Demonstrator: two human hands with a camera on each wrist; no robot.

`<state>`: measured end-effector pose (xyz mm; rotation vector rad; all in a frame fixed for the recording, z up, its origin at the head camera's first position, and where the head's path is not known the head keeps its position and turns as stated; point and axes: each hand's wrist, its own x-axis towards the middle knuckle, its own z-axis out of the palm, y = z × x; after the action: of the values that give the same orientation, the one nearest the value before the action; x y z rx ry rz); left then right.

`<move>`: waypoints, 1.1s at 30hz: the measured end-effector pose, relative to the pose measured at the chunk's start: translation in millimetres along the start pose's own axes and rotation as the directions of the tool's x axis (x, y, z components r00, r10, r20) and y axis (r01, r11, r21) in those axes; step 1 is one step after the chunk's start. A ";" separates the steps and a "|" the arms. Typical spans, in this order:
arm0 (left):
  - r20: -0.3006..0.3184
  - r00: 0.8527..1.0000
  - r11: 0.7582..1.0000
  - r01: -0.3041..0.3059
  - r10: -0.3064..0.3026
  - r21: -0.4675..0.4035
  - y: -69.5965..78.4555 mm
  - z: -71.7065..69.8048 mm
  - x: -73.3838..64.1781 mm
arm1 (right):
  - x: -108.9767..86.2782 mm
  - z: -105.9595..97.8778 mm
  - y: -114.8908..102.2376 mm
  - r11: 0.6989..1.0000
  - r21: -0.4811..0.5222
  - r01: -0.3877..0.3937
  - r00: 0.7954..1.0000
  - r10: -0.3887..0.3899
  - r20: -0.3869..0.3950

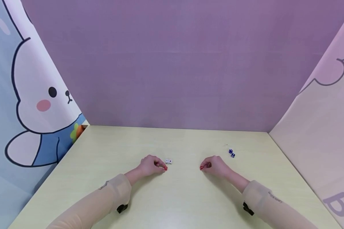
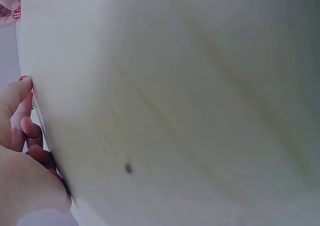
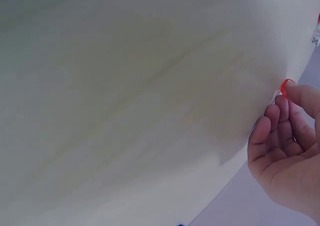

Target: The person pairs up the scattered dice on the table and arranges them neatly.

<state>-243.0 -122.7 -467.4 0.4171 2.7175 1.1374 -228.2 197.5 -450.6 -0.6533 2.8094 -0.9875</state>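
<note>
My left hand (image 1: 151, 165) pinches a red die (image 1: 165, 168) between thumb and fingertips, close over the table. Just behind that die, two white dice (image 1: 168, 162) sit side by side. Across a gap to the right, my right hand (image 1: 216, 166) holds another red die (image 1: 201, 168) at its fingertips. In the right wrist view only a red edge of the die (image 3: 285, 87) shows past the thumb, and the other fingers curl in beneath. The left wrist view has the left die (image 2: 23, 78) mostly hidden behind the thumb tip.
Two blue dice (image 1: 232, 153) lie near each other behind and right of the right hand. The pale wooden table (image 1: 172, 203) meets a purple panel (image 1: 177, 70) at its back edge. A rabbit-print sheet (image 1: 46, 111) borders the left, a pale printed sheet (image 1: 318, 127) the right.
</note>
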 end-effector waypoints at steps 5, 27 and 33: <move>0.000 1.000 1.000 0.008 -0.008 -0.004 -0.5 0.4 0.4 | 2.8 8.4 -10.9 1.000 0.005 0.021 1.000 -0.021 0.019; 0.005 1.000 1.000 0.000 0.000 0.006 1.6 -1.4 0.4 | 23.2 41.4 -63.3 0.991 -0.007 0.133 0.987 -0.132 0.091; 0.005 1.000 1.000 -0.007 0.007 0.007 3.3 -2.1 -1.2 | 33.1 51.9 -72.1 0.990 -0.008 0.141 0.984 -0.140 0.112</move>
<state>-241.7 -122.3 -463.5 0.4299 2.7186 1.1266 -220.3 103.1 -445.3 -0.8905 2.7081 -0.9196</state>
